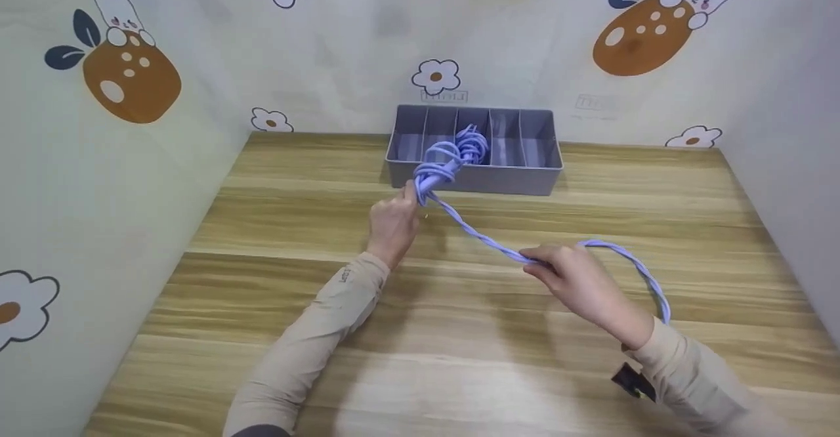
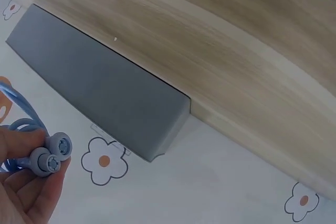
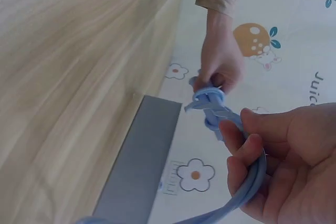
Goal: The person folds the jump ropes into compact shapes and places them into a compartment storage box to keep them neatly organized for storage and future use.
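My left hand (image 1: 394,224) grips the two handles of a lilac-blue jump rope (image 1: 436,178) near the grey box, with turns of cord wound around them. In the left wrist view, two round handle ends (image 2: 64,146) poke out between thumb and fingers. A doubled, twisted length of cord runs to my right hand (image 1: 581,283), which pinches it between thumb and fingers. Beyond that hand the cord curves back over the table (image 1: 646,273) toward the sleeve. The right wrist view shows the cord (image 3: 254,174) passing through the curled fingers.
A grey box (image 1: 472,181) with several compartments stands at the table's back edge. Another coiled lilac-blue rope bundle (image 1: 474,145) sits in its middle compartment. Patterned walls (image 1: 348,50) enclose the wooden table (image 1: 289,207) at back and sides.
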`<state>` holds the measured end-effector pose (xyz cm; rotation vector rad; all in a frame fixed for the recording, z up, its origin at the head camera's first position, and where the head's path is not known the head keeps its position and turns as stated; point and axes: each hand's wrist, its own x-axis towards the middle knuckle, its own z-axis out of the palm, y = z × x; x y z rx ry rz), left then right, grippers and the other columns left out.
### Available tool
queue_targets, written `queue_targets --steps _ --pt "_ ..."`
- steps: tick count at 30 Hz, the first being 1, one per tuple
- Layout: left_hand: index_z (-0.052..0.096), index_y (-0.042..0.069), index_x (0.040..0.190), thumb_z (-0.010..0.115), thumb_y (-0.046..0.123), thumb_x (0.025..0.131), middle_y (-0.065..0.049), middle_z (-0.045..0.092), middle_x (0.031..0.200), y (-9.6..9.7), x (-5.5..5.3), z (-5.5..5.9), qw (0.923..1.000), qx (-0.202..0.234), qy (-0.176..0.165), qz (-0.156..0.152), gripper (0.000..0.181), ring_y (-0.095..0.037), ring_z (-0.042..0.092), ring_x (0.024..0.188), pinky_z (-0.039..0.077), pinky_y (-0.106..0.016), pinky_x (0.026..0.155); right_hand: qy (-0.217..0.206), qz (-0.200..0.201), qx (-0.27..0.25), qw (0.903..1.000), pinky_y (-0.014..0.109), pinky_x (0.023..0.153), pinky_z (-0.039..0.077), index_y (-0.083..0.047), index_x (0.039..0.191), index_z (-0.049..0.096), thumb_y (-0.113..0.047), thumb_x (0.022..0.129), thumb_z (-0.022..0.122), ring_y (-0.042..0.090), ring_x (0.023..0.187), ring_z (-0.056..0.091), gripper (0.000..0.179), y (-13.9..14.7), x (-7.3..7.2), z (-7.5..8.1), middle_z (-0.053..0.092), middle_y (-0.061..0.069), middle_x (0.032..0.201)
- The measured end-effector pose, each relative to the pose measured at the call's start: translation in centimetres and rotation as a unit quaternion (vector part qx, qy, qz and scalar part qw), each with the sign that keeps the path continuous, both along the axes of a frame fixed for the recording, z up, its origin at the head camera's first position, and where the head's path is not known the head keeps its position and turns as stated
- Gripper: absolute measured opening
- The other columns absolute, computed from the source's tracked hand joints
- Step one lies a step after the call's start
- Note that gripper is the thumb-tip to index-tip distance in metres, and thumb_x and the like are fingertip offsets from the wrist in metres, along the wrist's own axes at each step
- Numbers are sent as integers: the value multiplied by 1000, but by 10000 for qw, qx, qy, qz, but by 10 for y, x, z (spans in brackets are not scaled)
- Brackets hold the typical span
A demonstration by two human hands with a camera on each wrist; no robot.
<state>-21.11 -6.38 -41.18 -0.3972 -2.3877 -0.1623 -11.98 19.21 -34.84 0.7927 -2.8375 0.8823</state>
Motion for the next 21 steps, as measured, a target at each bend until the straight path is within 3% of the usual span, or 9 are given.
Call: queue_targets --steps 11,17,21 --pt "62 0 94 68 9 75 -5 63 64 10 6 -6 9960 -859 196 139 22 -14 51 43 40 -25 37 904 301 237 9952 27 57 50 -3 89 69 2 77 67 7 65 58 13 6 3 26 67 2 77" --pt "61 2 89 63 5 75 -3 59 63 17 8 -9 9896 -1324 561 -39 14 -13 53 48 40 -23 38 2155 565 149 9747 28 54 50 -4 86 69 6 70 71 12 65 60 20 7 1 31 65 1 74" --pt "63 2 92 61 2 75 -5 62 67 19 9 -10 9858 -1598 450 -256 17 -13 56 51 42 -22 40 2603 731 155 9626 29 54 50 -6 85 69 6 68 73 15 66 60 21 7 0 36 64 1 74"
